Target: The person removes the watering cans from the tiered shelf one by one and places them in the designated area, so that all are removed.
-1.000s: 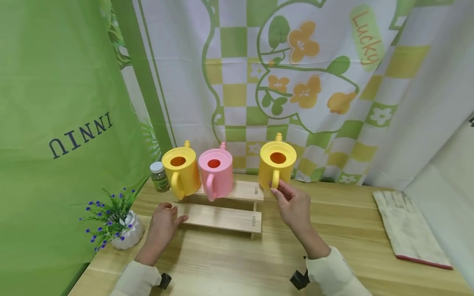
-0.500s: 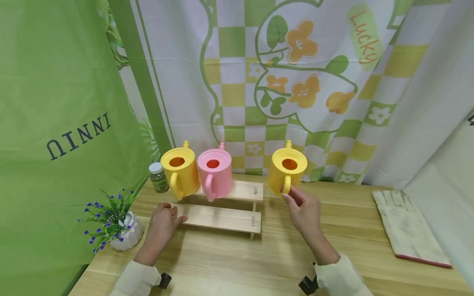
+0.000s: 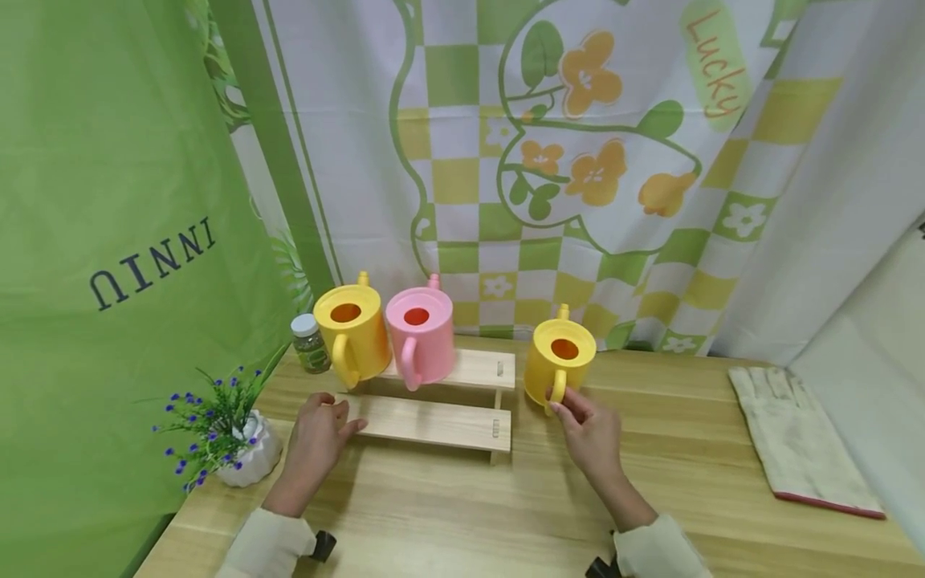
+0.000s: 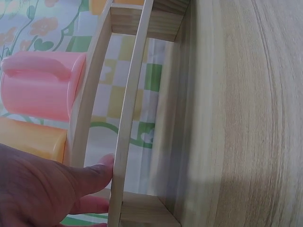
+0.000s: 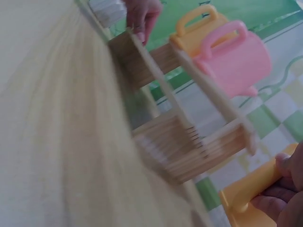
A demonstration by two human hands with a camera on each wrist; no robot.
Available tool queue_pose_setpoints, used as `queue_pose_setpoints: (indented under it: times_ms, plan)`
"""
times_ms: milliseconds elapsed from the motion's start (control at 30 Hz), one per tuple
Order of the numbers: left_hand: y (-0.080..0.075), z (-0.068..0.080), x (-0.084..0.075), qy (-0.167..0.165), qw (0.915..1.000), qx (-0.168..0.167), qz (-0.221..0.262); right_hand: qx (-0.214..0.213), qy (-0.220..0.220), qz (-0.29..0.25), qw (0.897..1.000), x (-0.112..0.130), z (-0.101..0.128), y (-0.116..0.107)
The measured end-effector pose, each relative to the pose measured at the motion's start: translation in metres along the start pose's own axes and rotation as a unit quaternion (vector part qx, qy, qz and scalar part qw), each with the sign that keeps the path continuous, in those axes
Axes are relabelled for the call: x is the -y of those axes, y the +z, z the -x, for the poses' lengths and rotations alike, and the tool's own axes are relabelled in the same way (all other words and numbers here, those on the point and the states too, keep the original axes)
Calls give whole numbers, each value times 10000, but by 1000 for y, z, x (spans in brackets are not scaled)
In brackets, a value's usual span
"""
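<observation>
The right hand [image 3: 588, 421], still pinching the yellow plastic watering can's [image 3: 559, 363] handle, is lowering it right of the two-step wooden rack [image 3: 433, 421], seemingly onto the wooden surface [image 3: 686, 449] at centre frame; the left hand [image 3: 318, 433], relaxed, is resting on the rack's lower step.

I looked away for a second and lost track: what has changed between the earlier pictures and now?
The right hand, holding its yellow watering can by the handle, carried it rightward away from the wooden step shelf and down to the table. The left hand stayed on the lower step's end; the other yellow can and pink can stayed on the upper step.
</observation>
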State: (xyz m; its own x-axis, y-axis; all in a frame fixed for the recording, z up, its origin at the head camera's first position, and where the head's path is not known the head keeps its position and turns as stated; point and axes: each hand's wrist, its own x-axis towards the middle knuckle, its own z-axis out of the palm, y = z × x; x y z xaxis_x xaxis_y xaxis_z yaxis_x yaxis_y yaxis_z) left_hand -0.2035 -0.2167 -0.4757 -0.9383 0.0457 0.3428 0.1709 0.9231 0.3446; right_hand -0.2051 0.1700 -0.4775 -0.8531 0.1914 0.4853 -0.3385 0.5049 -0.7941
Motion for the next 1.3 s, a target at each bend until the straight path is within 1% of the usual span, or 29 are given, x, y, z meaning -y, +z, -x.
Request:
queue_pose_setpoints:
  times_ms: [100, 267, 433, 600, 700, 800, 900, 1100, 1200, 1300]
  plan:
    - [0, 0, 0, 3, 10000, 6, -1, -39, -28, 30, 10000, -8, 4, 4]
    - [0, -2, -1, 18, 9999, 138, -29, -81, -85, 60, 9999, -15, 8, 8]
    - [0, -3, -2, -29, 9998, 169, -42, 11, -234, 226, 9995, -19, 7, 10]
    - [2, -3, -2, -4, 9998, 169, -42, 100, -72, 362, 9993, -22, 9, 10]
    - [2, -2, -2, 77, 9998, 150, -100, 183, -47, 433, 9989, -24, 9, 10]
    - [2, -2, -1, 147, 9998, 40, -157, 351, -137, 456, 9983, -25, 7, 12]
    - [3, -2, 0, 185, 9997, -85, -141, 503, -138, 390, 9979, -25, 5, 14]
    - [5, 0, 4, 349, 9987, -324, -189, 768, 104, 333, 9964, -18, 3, 13]
    - [6, 2, 5, 386, 9982, -393, -217, 1102, 410, 351, 9924, -12, 4, 9]
    - [6, 2, 3, 393, 9983, -368, -217, 1455, 780, 497, 9850, -1, 4, -4]
